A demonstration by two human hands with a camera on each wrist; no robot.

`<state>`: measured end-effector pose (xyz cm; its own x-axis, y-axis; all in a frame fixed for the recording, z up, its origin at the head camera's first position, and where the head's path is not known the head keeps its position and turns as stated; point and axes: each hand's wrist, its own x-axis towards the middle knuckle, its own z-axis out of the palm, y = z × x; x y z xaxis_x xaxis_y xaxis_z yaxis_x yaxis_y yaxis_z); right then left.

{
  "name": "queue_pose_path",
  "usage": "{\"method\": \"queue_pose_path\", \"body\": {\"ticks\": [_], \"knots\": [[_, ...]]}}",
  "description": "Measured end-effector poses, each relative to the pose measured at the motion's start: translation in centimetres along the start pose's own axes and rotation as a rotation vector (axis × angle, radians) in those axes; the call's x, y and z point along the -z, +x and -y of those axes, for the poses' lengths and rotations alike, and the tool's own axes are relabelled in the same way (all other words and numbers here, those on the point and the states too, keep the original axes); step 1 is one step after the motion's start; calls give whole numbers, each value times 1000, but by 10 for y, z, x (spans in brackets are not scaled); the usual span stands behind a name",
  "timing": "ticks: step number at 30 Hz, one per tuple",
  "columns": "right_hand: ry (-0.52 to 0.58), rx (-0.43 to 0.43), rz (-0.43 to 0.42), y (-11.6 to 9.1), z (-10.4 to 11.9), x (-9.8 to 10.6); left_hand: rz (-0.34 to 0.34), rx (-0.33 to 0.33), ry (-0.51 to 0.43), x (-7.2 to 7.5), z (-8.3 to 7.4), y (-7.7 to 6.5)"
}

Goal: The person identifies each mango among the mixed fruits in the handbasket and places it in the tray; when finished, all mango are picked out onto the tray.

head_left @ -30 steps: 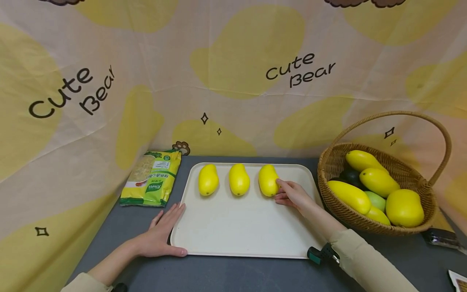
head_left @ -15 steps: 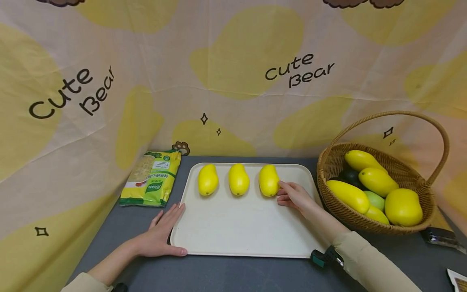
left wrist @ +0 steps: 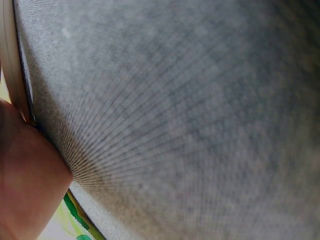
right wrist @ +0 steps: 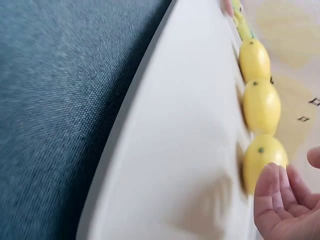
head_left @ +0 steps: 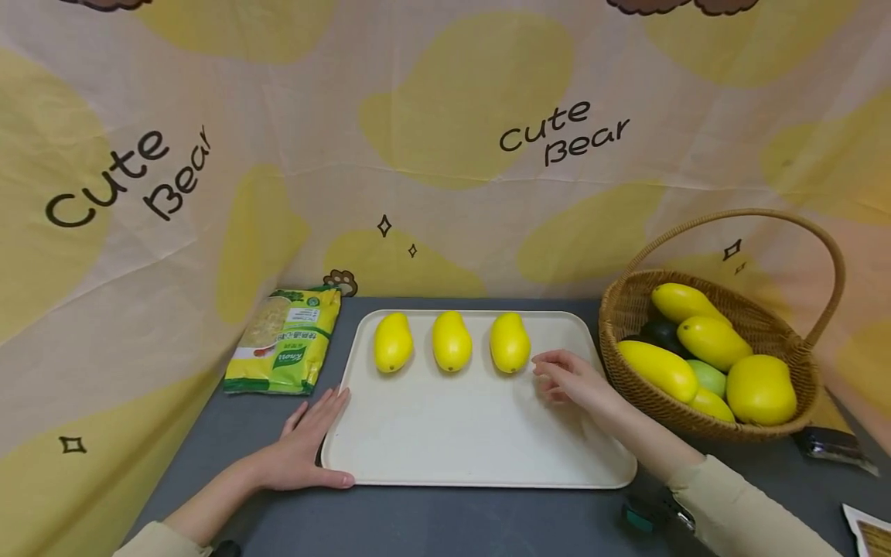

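Observation:
Three yellow mangoes lie in a row along the far side of a cream tray (head_left: 480, 441): a left mango (head_left: 393, 343), a middle mango (head_left: 452, 341) and a right mango (head_left: 510, 343). My right hand (head_left: 572, 384) hovers over the tray just right of the right mango, its fingers loosely bent and holding nothing. In the right wrist view its fingertips (right wrist: 270, 172) overlap the nearest mango (right wrist: 262, 152). My left hand (head_left: 306, 449) rests at the tray's left edge with fingers spread, the thumb at the front left corner.
A wicker basket (head_left: 668, 410) of yellow mangoes, a green fruit (head_left: 707, 377) and dark fruit stands right of the tray. A yellow-green Knorr packet (head_left: 285, 340) lies to the left. Farther right are a dark wrapped item (head_left: 831, 447) and a white-edged packet (head_left: 866, 530). A patterned cloth (head_left: 445, 155) hangs behind.
My right hand has let go of the right mango and drawn back to the right, apart from it. The left hand stays at the tray edge. The head view has shifted slightly.

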<state>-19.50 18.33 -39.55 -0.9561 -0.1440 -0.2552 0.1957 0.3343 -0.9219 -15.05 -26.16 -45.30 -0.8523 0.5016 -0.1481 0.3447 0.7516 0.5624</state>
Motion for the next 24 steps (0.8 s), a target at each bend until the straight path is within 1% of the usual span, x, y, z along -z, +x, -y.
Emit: {"method": "queue_pose_path", "body": {"ticks": [3,6,9,11,12,15,17,19,20,22,24], "knots": [[-129,84,54,-18,10,8,2,5,-2,0,-1,0],[-230,178,109,-34,21,19,3,11,2,0,-1,0],[-355,279,121,-49,31,32,8,14,4,0,-2,0],[-466,369,84,-59,37,42,13,15,2,1,-2,1],[-530,424,51,-64,40,47,15,15,1,1,-2,1],[-714,594,-74,-75,48,66,19,15,-8,1,-3,1],[-815,680,-153,-79,52,81,16,14,-12,1,-3,0],[-904,712,-209,-82,54,96,13,16,-13,2,-4,0],[-941,702,-221,-83,55,104,11,16,-14,2,-5,-1],[-999,642,-218,-85,55,118,7,14,-13,1,-6,-1],[-1036,562,-182,-87,52,130,6,14,-13,1,-6,-1]]}}
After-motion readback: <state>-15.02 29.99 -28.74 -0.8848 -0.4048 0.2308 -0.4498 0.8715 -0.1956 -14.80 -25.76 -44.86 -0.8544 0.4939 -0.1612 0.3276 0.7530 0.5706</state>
